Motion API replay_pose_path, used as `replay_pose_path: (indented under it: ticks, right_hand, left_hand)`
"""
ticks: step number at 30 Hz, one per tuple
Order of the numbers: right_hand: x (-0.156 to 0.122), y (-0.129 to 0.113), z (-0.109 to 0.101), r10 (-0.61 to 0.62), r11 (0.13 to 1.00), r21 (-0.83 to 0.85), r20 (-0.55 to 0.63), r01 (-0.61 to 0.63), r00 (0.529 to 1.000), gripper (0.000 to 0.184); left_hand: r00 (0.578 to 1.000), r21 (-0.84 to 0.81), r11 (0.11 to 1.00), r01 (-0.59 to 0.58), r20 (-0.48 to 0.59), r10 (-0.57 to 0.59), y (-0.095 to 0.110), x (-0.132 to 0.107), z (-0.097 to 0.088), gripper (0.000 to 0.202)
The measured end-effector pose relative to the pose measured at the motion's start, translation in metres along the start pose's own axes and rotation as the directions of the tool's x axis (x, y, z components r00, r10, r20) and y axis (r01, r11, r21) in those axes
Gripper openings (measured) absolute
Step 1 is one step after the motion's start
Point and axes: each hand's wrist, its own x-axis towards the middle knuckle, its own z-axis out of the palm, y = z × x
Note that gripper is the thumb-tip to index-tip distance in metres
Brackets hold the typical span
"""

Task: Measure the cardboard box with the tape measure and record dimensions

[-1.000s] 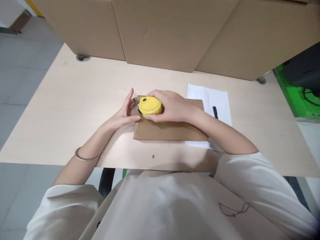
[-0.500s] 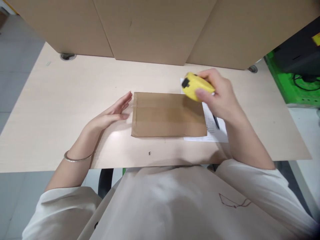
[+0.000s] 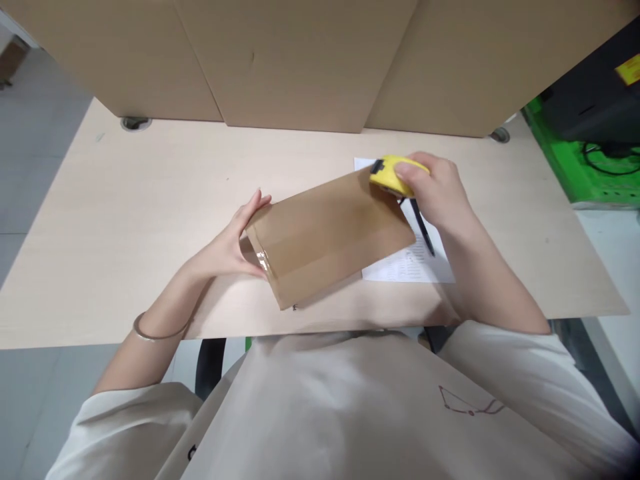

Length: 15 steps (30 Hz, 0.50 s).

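A flat brown cardboard box (image 3: 330, 230) lies slanted in the middle of the desk, its left end turned toward me and a strip of clear tape shining on that end. My left hand (image 3: 233, 243) grips this left end, fingers at the far corner and thumb lower down on the near side. My right hand (image 3: 435, 187) is closed around a yellow tape measure (image 3: 393, 175) with a black front end, held over the box's far right corner. A black pen (image 3: 423, 228) rests on a printed sheet of paper (image 3: 387, 270), which the box partly covers.
Tall cardboard panels (image 3: 295, 67) stand along the back of the light wooden desk (image 3: 125, 220). Round cable holes (image 3: 136, 124) sit near its back edge. At the right are a green crate (image 3: 565, 167) and a black object with a cable.
My left hand has moved from beside the box to gripping its left end. The box has turned, its left end swinging toward me. The tape measure has come down closer to the box.
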Motion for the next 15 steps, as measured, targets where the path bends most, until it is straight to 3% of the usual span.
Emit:
replay_pose_path:
  ticks: [4, 6, 8, 12, 15]
  right_hand:
    - [0.059, -0.017, 0.029, -0.137, 0.989, -0.05, 0.004, 0.137, 0.991, 0.027]
    - [0.089, -0.023, 0.053, -0.196, 0.979, -0.05, 0.037, 0.198, 0.98, 0.027]
    - [0.109, -0.028, 0.079, -0.222, 0.975, -0.018, 0.07, 0.223, 0.973, 0.029]
    - [0.111, -0.04, 0.115, -0.247, 0.968, 0.005, 0.179, 0.25, 0.952, 0.031]
    - [0.092, -0.046, 0.124, -0.319, 0.93, -0.101, 0.251, 0.353, 0.914, 0.045]
  left_hand:
    - [0.985, 0.364, 0.93, -0.055, -0.131, 0.11, 0.028, -0.006, 0.023, 0.109]
    - [0.972, 0.527, 0.85, -0.008, -0.195, 0.13, 0.039, -0.009, 0.036, 0.095]
    - [0.965, 0.65, 0.753, 0.099, -0.246, 0.086, 0.051, -0.014, 0.051, 0.093]
    - [0.952, 0.801, 0.532, 0.274, -0.303, -0.035, 0.077, -0.017, 0.082, 0.093]
    - [0.946, 0.853, 0.409, 0.323, -0.309, -0.101, 0.095, -0.01, 0.101, 0.096]
